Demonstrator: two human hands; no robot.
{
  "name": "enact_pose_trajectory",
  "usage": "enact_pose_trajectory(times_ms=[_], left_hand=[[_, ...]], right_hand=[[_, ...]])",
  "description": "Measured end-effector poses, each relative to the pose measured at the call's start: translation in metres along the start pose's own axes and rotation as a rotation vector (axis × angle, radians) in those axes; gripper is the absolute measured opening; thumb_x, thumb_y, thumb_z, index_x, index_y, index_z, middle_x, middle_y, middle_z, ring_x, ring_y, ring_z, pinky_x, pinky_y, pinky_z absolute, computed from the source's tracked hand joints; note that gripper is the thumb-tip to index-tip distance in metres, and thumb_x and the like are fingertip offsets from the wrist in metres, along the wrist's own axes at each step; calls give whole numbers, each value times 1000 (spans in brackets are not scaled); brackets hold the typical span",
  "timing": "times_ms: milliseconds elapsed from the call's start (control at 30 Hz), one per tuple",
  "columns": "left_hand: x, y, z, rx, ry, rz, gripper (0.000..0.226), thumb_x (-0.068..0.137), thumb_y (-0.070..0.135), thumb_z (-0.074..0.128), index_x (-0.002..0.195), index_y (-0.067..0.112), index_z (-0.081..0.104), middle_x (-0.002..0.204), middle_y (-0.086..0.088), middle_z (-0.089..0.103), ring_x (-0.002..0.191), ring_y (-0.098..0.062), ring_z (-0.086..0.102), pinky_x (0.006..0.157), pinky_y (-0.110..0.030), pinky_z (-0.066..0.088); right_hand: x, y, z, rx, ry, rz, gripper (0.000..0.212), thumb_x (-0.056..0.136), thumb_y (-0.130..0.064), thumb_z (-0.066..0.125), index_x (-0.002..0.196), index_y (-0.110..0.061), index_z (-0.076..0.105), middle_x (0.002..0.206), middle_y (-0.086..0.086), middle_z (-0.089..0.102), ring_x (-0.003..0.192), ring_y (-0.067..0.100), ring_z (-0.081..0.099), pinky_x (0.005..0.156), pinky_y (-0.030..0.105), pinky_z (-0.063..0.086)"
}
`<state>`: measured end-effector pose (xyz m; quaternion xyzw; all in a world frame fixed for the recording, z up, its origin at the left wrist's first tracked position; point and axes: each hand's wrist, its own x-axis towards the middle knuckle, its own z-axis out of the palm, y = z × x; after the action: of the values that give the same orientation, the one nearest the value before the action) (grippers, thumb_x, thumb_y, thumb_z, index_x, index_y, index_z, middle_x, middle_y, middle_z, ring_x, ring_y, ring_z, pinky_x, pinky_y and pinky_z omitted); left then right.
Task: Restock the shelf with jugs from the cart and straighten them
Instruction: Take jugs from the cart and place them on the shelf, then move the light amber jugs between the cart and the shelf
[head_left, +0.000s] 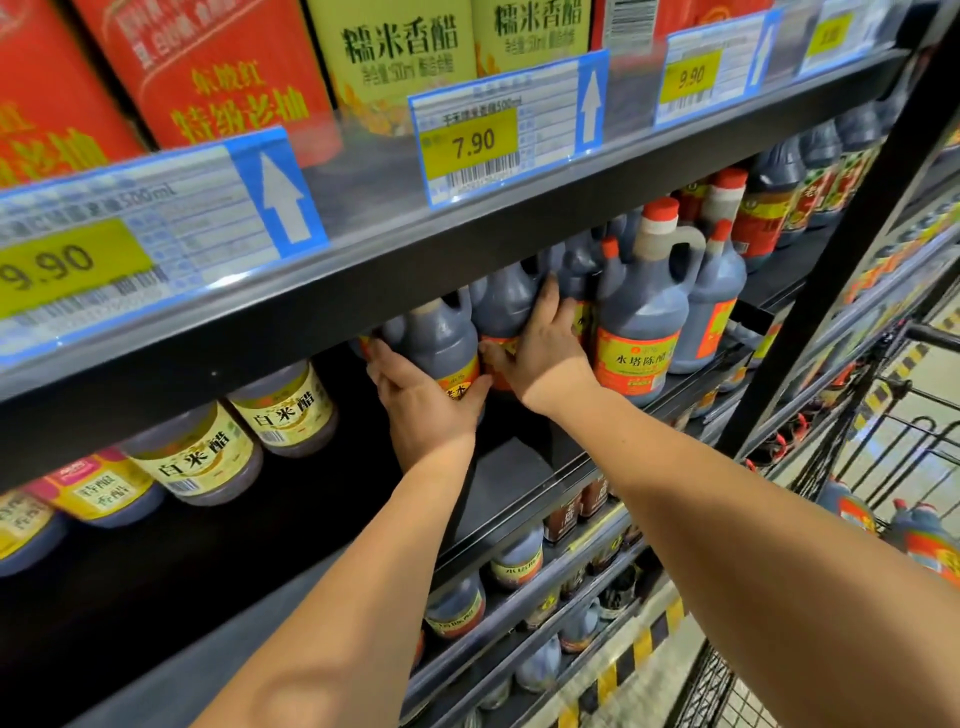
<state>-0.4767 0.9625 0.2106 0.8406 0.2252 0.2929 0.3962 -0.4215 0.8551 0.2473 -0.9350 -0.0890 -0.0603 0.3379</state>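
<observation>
Dark vinegar jugs with orange labels and red caps stand in a row on the black middle shelf (524, 457). My left hand (421, 400) grips the lower front of the leftmost jug (441, 338), thumb across its label. My right hand (545, 348) lies on the jug beside it (501, 304), fingers spread up its side. A further jug (641, 322) with a grey handle stands just right of my right hand. More jugs (919, 535) lie in the wire cart (883, 431) at the right.
The upper shelf edge (363, 260) with price tags overhangs the jugs closely. White rice vinegar bottles (208, 457) stand to the left on the same level. Lower shelves hold smaller bottles (514, 561). A black upright post (852, 260) stands right, with yellow-black floor tape below.
</observation>
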Motion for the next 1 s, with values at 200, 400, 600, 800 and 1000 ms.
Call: enact_pose_trajectory(times_ms=[200, 400, 600, 800, 1000], left_hand=[[-9, 3, -23, 45, -201, -78, 136, 65, 41, 89, 155, 20, -11, 162, -19, 7, 144, -41, 24, 108, -51, 35], [-50, -7, -49, 143, -100, 135, 109, 74, 48, 77, 154, 20, 9, 152, -13, 30, 136, -30, 37, 95, -46, 49], [-75, 6, -40, 126, -180, 206, 71, 78, 54, 72, 128, 14, 42, 110, -3, 59, 105, -26, 60, 76, -41, 55], [-105, 38, 2, -106, -357, 370, 72, 79, 46, 73, 136, 28, 34, 123, 10, 48, 115, -13, 50, 79, -34, 49], [-158, 82, 71, -142, -623, 458, 70, 81, 45, 72, 137, 24, 37, 127, 5, 48, 120, -15, 48, 89, -38, 48]], right_hand=[[-7, -1, -6, -32, 1, 73, 106, 89, -30, 67, 152, -7, -16, 156, 21, 14, 136, 38, 35, 109, 42, 34], [-42, 4, -19, 112, 96, 13, 97, 81, -13, 68, 154, -6, 3, 149, 22, 28, 125, 38, 46, 100, 40, 44], [-81, 28, -42, 106, 191, -141, 58, 93, -36, 60, 139, -9, 36, 125, 3, 49, 101, 14, 51, 81, 25, 42], [-122, 84, -89, 70, 281, -100, 60, 92, -39, 59, 143, -20, 33, 125, -3, 52, 99, 8, 57, 81, 36, 52], [-166, 175, -137, -18, 365, 124, 56, 92, -42, 59, 139, -21, 39, 125, -2, 54, 107, 9, 54, 87, 34, 49]])
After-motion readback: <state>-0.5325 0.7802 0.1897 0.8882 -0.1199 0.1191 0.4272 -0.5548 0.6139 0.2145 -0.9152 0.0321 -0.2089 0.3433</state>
